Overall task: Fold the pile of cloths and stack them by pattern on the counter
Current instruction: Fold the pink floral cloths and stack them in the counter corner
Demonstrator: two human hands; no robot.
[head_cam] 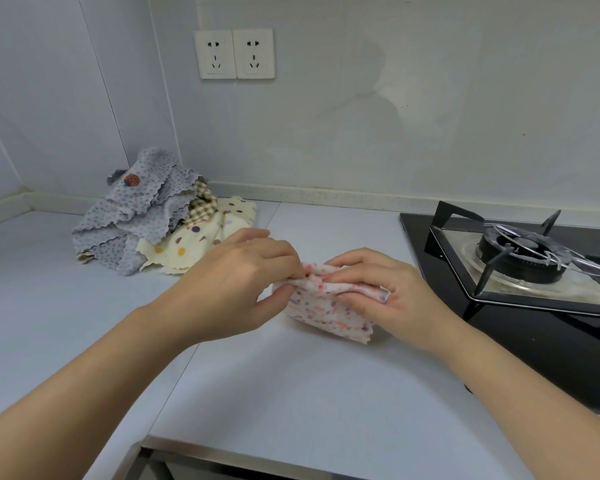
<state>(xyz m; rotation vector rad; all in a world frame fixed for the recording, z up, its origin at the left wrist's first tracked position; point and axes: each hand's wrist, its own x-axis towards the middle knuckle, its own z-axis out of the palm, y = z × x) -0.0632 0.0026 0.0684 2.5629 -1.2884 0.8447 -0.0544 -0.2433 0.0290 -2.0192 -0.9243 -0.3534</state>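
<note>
While both hands pinch its far edge, left hand (pixel 238 282) and right hand (pixel 383 292) fingertips nearly meeting, the speckled cloth (pixel 329 308) hangs toward the counter's (pixel 291 375) near edge (long axis left-right); the pile (pixel 153 223) waits far-left.

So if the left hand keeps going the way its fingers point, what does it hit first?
Likely the right hand, just past the pink-speckled cloth that the left hand pinches; depth is unclear.
</note>
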